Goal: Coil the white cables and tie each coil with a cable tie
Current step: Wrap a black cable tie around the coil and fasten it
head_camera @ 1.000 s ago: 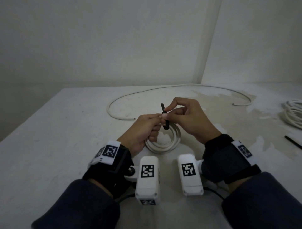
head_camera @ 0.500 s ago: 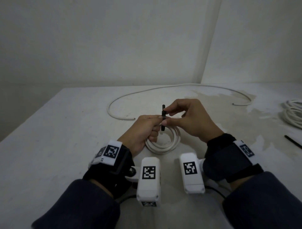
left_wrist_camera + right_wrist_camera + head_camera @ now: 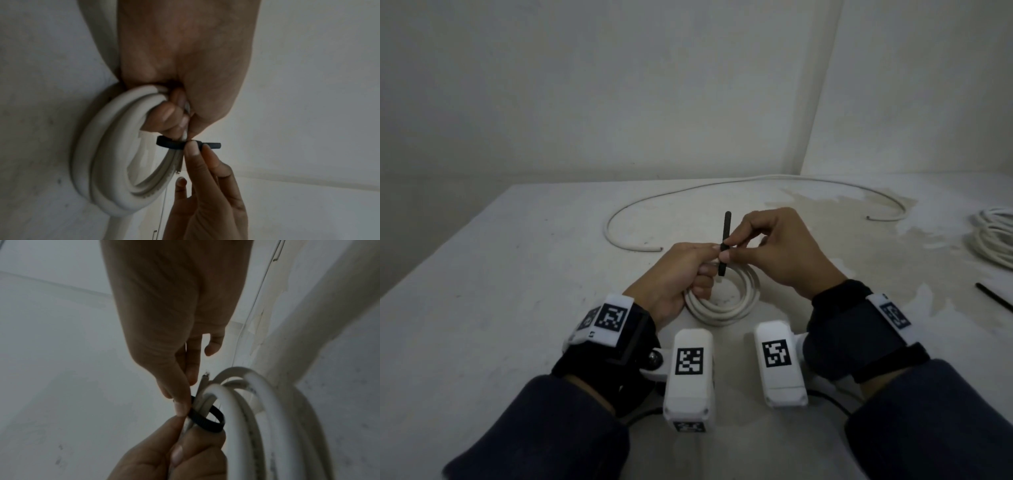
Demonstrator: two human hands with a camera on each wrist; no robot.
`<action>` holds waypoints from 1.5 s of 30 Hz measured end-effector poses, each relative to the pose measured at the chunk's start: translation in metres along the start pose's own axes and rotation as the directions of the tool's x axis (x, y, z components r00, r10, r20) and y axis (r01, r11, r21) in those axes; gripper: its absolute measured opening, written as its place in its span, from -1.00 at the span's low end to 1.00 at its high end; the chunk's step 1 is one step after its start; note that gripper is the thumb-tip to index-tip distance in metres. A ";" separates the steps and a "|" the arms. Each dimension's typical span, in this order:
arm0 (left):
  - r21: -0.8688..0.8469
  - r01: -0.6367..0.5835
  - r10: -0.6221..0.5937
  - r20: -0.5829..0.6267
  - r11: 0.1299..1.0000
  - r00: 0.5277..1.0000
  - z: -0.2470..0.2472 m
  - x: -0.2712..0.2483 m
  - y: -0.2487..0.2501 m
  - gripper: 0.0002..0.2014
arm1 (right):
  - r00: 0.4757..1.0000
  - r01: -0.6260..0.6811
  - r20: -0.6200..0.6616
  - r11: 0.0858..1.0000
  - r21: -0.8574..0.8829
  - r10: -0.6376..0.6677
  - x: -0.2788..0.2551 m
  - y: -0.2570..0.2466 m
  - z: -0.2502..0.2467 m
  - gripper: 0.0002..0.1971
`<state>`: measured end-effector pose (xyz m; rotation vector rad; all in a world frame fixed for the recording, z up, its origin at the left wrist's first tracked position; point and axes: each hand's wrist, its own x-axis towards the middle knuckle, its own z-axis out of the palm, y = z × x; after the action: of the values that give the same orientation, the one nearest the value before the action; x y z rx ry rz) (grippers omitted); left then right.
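A small white cable coil rests on the table in front of me. My left hand grips the coil's top turns between curled fingers and thumb. A black cable tie is looped around those turns. My right hand pinches the tie at its head with thumb and forefinger. The tie's free tail stands upright above the hands. One cut end of the cable pokes out beside the loop.
A long loose white cable curves across the far half of the table. Another white coil lies at the right edge, with a spare black tie near it. Walls close the back and right.
The tie's tail now sticks up farther above the right thumb and stands more upright, and less hangs below. Both hands stay at the coil.
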<state>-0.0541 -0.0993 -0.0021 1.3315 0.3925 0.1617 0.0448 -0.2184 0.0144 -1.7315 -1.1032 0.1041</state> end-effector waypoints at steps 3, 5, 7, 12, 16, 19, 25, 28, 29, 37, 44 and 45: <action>-0.023 -0.012 0.011 -0.018 1.000 1.000 0.001 0.000 0.000 -0.78 | 1.000 -0.018 -0.024 0.996 0.084 0.020 -0.001 -0.004 0.001 -0.84; -0.015 -0.024 0.023 -0.027 1.000 0.999 0.002 -0.001 0.000 -0.76 | 0.992 -0.101 -0.052 0.961 0.257 0.118 -0.001 -0.005 0.000 -0.81; 0.001 -0.021 0.021 -0.012 1.000 1.000 0.004 -0.002 0.000 -0.76 | 0.974 -0.191 -0.046 0.914 0.358 0.221 -0.001 -0.004 -0.001 -0.82; 0.093 -0.036 0.035 0.011 0.995 0.999 0.010 -0.004 0.001 -0.73 | 0.946 -0.181 -0.179 0.898 0.401 0.271 -0.001 -0.005 -0.004 -0.84; 0.062 0.023 -0.025 0.034 0.998 0.999 0.015 -0.003 0.003 -0.82 | 0.903 -0.170 -0.300 0.898 0.406 0.306 0.000 0.001 -0.004 -0.78; 0.096 0.044 -0.046 0.019 0.994 0.999 0.018 -0.002 0.000 -0.69 | 0.884 -0.175 -0.319 0.875 0.451 0.342 -0.001 0.006 -0.001 -0.75; 0.183 0.014 0.008 -0.121 0.983 0.993 0.013 0.003 -0.007 -0.69 | 0.940 -0.234 -0.094 0.818 0.525 0.329 -0.001 0.001 -0.003 -0.75; 0.167 0.008 0.015 -0.135 0.986 0.991 0.013 0.004 -0.007 -0.62 | 0.961 -0.258 0.064 0.789 0.558 0.269 -0.004 -0.001 -0.003 -0.74; 0.175 -0.008 0.031 -0.127 0.985 0.991 0.013 0.003 -0.007 -0.63 | 0.963 -0.262 0.100 0.770 0.582 0.251 -0.004 -0.002 -0.004 -0.74; 0.155 -0.170 0.164 0.053 0.973 0.985 0.012 -0.002 -0.007 -0.67 | 0.924 -0.248 -0.082 0.749 0.615 0.374 0.000 -0.003 -0.010 -0.78; 0.286 -0.225 0.204 0.101 0.931 0.974 0.011 -0.004 -0.006 -0.82 | 0.901 -0.246 -0.180 0.806 0.538 0.395 -0.002 0.000 -0.006 -0.80; 0.292 -0.228 0.208 0.099 0.929 0.973 0.011 -0.003 -0.006 -0.82 | 0.891 -0.247 -0.202 0.808 0.535 0.406 -0.001 0.001 -0.005 -0.79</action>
<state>-0.0534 -0.1118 -0.0049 1.6787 0.2156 0.2493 0.0475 -0.2229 0.0150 -1.3867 -0.4705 0.3004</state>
